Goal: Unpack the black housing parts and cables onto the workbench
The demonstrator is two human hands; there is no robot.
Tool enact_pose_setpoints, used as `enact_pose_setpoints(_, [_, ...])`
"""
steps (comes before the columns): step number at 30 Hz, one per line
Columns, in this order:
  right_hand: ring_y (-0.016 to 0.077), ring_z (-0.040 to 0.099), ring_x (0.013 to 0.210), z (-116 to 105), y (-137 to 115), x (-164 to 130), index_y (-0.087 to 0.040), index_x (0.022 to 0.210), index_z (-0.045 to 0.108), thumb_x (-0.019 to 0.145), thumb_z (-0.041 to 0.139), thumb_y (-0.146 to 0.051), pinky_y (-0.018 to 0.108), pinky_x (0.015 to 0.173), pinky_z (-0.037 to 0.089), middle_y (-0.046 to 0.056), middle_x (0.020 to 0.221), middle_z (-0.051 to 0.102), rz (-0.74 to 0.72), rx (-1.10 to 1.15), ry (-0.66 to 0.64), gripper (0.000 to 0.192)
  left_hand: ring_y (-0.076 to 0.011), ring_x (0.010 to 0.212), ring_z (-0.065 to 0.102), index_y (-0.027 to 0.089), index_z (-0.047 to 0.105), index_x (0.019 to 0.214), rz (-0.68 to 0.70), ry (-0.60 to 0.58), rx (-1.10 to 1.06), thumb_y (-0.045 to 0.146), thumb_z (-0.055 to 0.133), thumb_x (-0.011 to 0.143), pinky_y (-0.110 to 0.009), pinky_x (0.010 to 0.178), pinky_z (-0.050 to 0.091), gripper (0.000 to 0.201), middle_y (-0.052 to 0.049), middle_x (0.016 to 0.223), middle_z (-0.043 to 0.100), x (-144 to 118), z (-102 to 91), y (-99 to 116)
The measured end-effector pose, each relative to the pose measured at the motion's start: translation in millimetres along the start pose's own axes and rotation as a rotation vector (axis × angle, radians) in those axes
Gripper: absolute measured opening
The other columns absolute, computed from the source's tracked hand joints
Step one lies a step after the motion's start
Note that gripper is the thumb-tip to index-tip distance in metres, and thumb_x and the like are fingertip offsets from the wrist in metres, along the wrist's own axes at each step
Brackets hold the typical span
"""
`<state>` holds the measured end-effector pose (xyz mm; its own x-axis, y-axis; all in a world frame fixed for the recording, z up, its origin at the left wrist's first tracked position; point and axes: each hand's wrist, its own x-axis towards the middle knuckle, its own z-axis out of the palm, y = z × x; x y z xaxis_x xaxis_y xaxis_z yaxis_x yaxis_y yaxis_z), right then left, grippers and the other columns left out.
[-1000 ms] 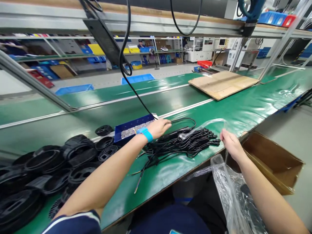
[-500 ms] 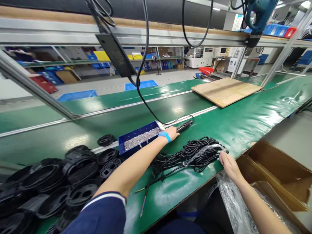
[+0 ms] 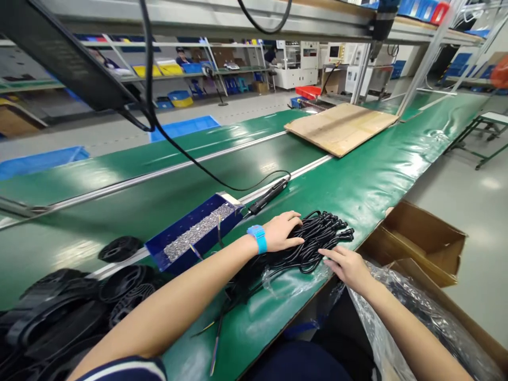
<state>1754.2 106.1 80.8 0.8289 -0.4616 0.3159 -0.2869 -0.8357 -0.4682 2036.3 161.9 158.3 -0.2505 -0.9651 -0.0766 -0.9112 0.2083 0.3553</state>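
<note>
A bundle of black cables (image 3: 317, 233) lies on the green bench, its plug ends pointing right and its bare wire ends trailing toward the near left. My left hand (image 3: 282, 230), below a blue wristband, rests on the bundle's left part with fingers spread. At the near side of the cables, my right hand (image 3: 346, 265) has its fingers stretched out against the edge of the bundle. Clear plastic film (image 3: 273, 280) lies under and beside the cables. Behind my left hand, a black electric screwdriver (image 3: 270, 196) lies beside a blue bin (image 3: 170, 247) of small metal screws.
Black round plastic housings (image 3: 51, 312) crowd the left of the bench. A cardboard sheet (image 3: 345, 127) lies farther back. An open cardboard box (image 3: 416, 243) and plastic bagging (image 3: 381, 317) are at my right. A black power adapter (image 3: 79, 58) hangs at upper left.
My left hand has moved from the screwdriver's end onto the cables. The clear film has come off the top of the bundle. My right hand's fingers have opened out, and the view has shifted.
</note>
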Motion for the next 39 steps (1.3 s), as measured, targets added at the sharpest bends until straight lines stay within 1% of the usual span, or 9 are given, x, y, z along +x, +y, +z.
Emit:
enact_pose_setpoints(5, [0.0159,0.062,0.079,12.3,4.9,7.8,-0.025,0.122,0.068,0.102,0.044,-0.030,0.027,0.071,0.050,0.006,0.089,0.066,-0.046,-0.051,0.030,0.031,-0.0349,0.137,0.039,0.019,0.060,0.101,-0.058,0.164,0.201,0.047,0.061,0.088,-0.052,0.110,0.036,0.031,-0.015,0.138,0.054,-4.5,7.1,25.4])
enact_pose_setpoints(11, [0.0138,0.063,0.078,15.7,5.9,4.8,-0.028,0.118,0.069,0.102,0.045,-0.029,0.023,0.068,0.047,0.004,0.089,0.066,-0.049,-0.040,0.054,0.029,-0.0275,0.123,0.051,0.020,0.055,0.090,-0.048,0.257,0.112,0.039,0.050,0.094,-0.044,0.104,0.040,0.020,-0.012,0.131,0.056,6.8,-5.0,32.2])
enact_pose_setpoints(14, [0.0128,0.063,0.078,14.6,4.0,4.8,-0.028,0.118,0.069,0.102,0.044,-0.030,0.022,0.068,0.046,0.003,0.088,0.066,-0.032,-0.021,0.052,0.029,-0.0265,0.116,0.055,0.021,0.053,0.098,-0.095,0.151,0.066,0.040,0.044,0.097,-0.041,0.100,0.042,0.021,-0.012,0.126,0.058,26.9,-9.3,25.5])
enact_pose_setpoints(18, [0.0120,0.063,0.078,14.4,4.3,4.2,-0.028,0.119,0.068,0.102,0.046,-0.029,0.021,0.066,0.044,0.003,0.090,0.066,-0.023,-0.012,0.051,0.028,-0.0255,0.084,0.063,0.022,0.049,0.097,-0.196,-0.068,0.038,0.042,0.046,0.094,-0.036,0.072,0.045,0.020,-0.008,0.094,0.066,45.9,-1.8,12.2])
enact_pose_setpoints(22, [0.0118,0.063,0.079,16.6,6.8,2.6,-0.030,0.120,0.068,0.101,0.048,-0.029,0.021,0.066,0.043,0.002,0.091,0.066,-0.032,-0.023,0.052,0.027,-0.0235,0.074,0.061,0.024,0.043,0.089,-0.255,-0.041,0.035,0.043,0.048,0.092,-0.033,0.065,0.040,0.020,-0.002,0.077,0.061,39.9,-0.7,-0.9])
enact_pose_setpoints(26, [0.0115,0.064,0.079,18.0,7.5,2.3,-0.031,0.119,0.068,0.101,0.048,-0.030,0.021,0.066,0.043,0.002,0.091,0.067,-0.019,-0.014,0.058,0.027,-0.0237,0.075,0.059,0.024,0.040,0.091,-0.304,0.055,0.054,0.040,0.039,0.095,-0.034,0.068,0.040,0.016,-0.003,0.078,0.056,26.5,-6.1,-7.2])
enact_pose_setpoints(32, [0.0118,0.065,0.080,16.4,5.9,3.6,-0.031,0.118,0.069,0.102,0.047,-0.032,0.021,0.065,0.043,0.001,0.093,0.068,-0.002,0.000,0.045,0.027,-0.0245,0.094,0.060,0.023,0.045,0.089,-0.246,0.004,0.022,0.047,0.049,0.091,-0.035,0.083,0.046,0.024,-0.008,0.096,0.060,39.0,8.3,-8.2])
enact_pose_setpoints(36, [0.0119,0.064,0.079,13.8,3.6,4.3,-0.030,0.116,0.069,0.102,0.046,-0.032,0.021,0.065,0.043,0.002,0.094,0.068,0.010,-0.005,0.044,0.027,-0.0254,0.086,0.066,0.020,0.046,0.110,-0.312,-0.031,-0.022,0.046,0.062,0.084,-0.034,0.075,0.050,0.041,-0.007,0.092,0.067,47.8,12.0,-10.4])
enact_pose_setpoints(39, [0.0121,0.064,0.080,12.6,2.3,4.3,-0.029,0.116,0.069,0.102,0.046,-0.032,0.021,0.067,0.043,0.002,0.096,0.068,0.014,0.002,0.047,0.027,-0.0255,0.105,0.066,0.018,0.036,0.132,-0.364,0.021,-0.019,0.046,0.059,0.087,-0.033,0.087,0.050,0.057,-0.011,0.114,0.067,41.5,-0.4,-14.1])
